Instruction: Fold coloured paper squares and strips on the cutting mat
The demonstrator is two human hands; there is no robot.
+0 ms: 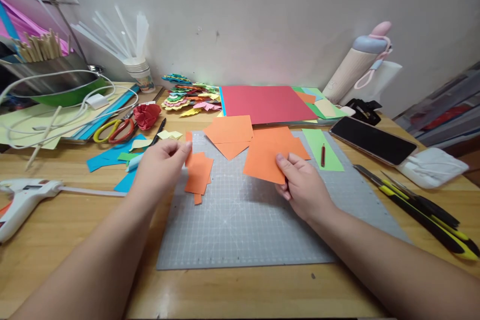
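Note:
My right hand [305, 185] pinches an orange paper square [264, 162] by its lower right corner, above the grey cutting mat [232, 230]. At the mat's left edge, my left hand [163, 165] has thumb and finger closed on a small orange paper strip [189, 141]. Just right of that hand lie orange paper scraps [198, 175]. Larger orange paper pieces [230, 130] rest at the back of the mat, partly overlapped by the held square. On the mat's right side, a short brown pencil [323, 155] lies on a light green paper piece [333, 160].
A glue gun [26, 200], scissors [116, 130] and blue paper scraps [108, 157] lie left. Red sheets [266, 102] and paper flowers [191, 97] sit by the wall. At right are a phone [373, 140], a utility knife [416, 207] and a bottle [350, 67].

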